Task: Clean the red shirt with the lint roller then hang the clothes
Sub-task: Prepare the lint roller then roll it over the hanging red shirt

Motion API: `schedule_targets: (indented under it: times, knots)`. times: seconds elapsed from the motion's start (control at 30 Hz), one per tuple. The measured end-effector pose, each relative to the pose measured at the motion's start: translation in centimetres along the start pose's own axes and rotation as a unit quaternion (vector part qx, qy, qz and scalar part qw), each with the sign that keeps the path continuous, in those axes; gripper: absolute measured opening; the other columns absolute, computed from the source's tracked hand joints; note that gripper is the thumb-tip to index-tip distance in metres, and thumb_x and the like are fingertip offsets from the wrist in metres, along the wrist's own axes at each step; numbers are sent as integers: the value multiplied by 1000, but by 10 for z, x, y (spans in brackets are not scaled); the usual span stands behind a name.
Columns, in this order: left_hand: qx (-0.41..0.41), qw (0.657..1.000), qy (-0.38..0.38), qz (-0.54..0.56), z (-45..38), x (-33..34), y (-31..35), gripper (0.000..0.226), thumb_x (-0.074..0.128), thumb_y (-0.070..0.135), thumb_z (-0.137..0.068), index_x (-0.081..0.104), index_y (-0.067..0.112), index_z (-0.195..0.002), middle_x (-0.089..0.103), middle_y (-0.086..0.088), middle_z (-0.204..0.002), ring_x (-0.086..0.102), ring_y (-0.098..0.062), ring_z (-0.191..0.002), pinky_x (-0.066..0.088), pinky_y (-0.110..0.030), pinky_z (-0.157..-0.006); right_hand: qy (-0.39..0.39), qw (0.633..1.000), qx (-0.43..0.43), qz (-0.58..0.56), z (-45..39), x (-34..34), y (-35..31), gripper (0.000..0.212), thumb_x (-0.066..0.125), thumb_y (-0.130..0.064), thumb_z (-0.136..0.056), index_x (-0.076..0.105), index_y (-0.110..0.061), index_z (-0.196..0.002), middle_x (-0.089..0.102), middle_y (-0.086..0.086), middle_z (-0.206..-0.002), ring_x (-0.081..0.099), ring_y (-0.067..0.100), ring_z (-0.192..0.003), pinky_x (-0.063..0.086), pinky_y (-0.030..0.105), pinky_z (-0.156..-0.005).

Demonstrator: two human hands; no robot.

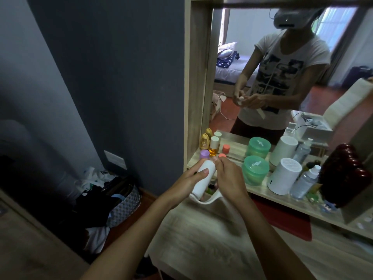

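Note:
I hold a white lint roller [202,179] in front of me, above the dressing table. My left hand [188,181] wraps around the roller's white cylinder, thumb on top. My right hand [228,178] touches the roller's upper end with its fingertips; the roller's curved white handle [210,201] hangs below my hands. A piece of red cloth [282,219] lies flat on the table to the right, under my right forearm; it may be the red shirt. No hanger is in view.
A wooden dressing table [201,239] with a mirror [262,57] stands ahead. Its shelf holds small bottles [214,146], a green jar [256,170], a white cylinder device [282,176], a clear spray bottle [306,182] and a dark red object [347,174]. A patterned bag with clothes [121,199] sits on the floor at left.

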State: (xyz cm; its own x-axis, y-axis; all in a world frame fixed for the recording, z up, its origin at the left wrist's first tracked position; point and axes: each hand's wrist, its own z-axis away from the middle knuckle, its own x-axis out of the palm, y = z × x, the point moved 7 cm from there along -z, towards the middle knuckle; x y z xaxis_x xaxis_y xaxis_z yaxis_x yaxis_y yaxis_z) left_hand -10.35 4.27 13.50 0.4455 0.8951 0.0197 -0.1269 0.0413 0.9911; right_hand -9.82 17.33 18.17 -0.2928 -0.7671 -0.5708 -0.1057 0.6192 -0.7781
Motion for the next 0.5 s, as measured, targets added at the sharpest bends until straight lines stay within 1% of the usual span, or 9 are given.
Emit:
schedule_targets:
  times: [0.07,0.13,0.17,0.27,0.33,0.4,0.43,0.47,0.5]
  knots:
    - [-10,1000,-3,-12,-3,2,1,55,59,53,-85,42,51,-137,52,-5,-142,59,-25,-113,48,-35,-87,8,1000,8,-4,-3,0,4,35,35,-37,-102,53,-28,-73,65,4,-72,64,29,-62,54,44,-65]
    - [-16,1000,-7,-23,-6,4,5,51,57,50,-89,40,52,-138,52,-5,-140,62,-24,-109,51,-36,-86,18,1000,13,-16,-6,-2,7,35,35,-36,-102,60,-25,-79,65,4,-74,64,29,-62,54,43,-63]
    - [-16,999,-11,-27,-6,4,7,49,55,47,-91,40,53,-137,53,-4,-139,63,-22,-107,52,-35,-83,9,999,14,-29,-7,-2,8,36,36,-35,-102,62,-22,-82,65,5,-72,64,28,-60,54,40,-60]
    - [-9,998,-39,-43,-1,7,10,41,50,43,-96,39,62,-131,56,4,-134,63,-18,-105,53,-32,-80,-32,996,25,-75,-10,-3,7,44,37,-35,-102,66,-15,-76,60,5,-50,62,22,-47,51,32,-53]
    - [-6,998,-44,-43,0,11,7,42,48,44,-97,35,65,-131,52,5,-139,63,-18,-107,55,-31,-79,-37,996,17,-75,-12,-8,3,49,36,-36,-103,65,-12,-72,56,3,-44,58,14,-42,46,25,-47]
    - [-5,999,-31,-44,0,15,8,42,46,44,-98,32,68,-130,48,3,-142,61,-17,-108,54,-28,-77,-34,998,5,-61,-13,-11,1,49,36,-34,-103,63,-10,-71,53,-2,-46,54,4,-40,40,16,-43]
    - [-2,998,-28,-51,-1,16,8,43,45,43,-99,30,66,-133,46,4,-144,59,-17,-113,52,-27,-81,-30,998,6,-63,-13,-12,-1,46,36,-33,-103,64,-11,-74,53,-4,-49,54,2,-41,38,14,-43]
    - [3,998,-30,-59,-3,18,8,46,44,43,-99,27,62,-138,43,7,-148,56,-15,-120,49,-26,-88,-25,997,8,-71,-13,-12,0,42,35,-32,-103,65,-14,-81,56,-6,-54,54,-1,-44,39,14,-45]
    - [10,997,-35,-69,-3,21,9,49,44,42,-100,25,56,-143,38,10,-151,49,-10,-127,44,-21,-94,-20,997,8,-80,-13,-12,1,37,34,-31,-104,66,-17,-92,61,-9,-65,56,-4,-51,41,15,-50]
